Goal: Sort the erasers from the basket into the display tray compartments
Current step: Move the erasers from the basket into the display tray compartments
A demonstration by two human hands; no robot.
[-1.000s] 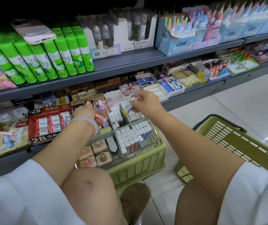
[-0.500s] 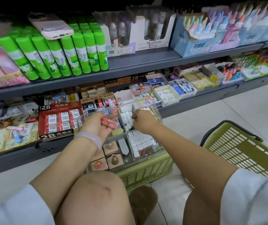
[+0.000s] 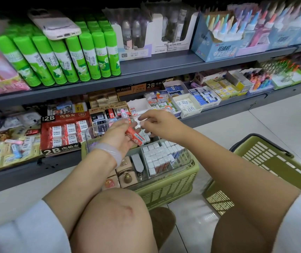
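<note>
Both hands (image 3: 117, 136) (image 3: 159, 125) higher now, nearer over red eraser (image 3: 134, 136)

Eraser (image 3: 134, 137) in left hand (image 3: 117, 136): red wrapper, white barcode patch. Basket (image 3: 166, 189) at 6 o'clock of it: olive-green lattice. Glue sticks (image 3: 73, 57) at 11 o'clock: bright green, white labels. Shelf (image 3: 146, 73): grey.

Clear glossy plastic tray (image 3: 188, 157); perforated plastic basket (image 3: 168, 190).
</note>
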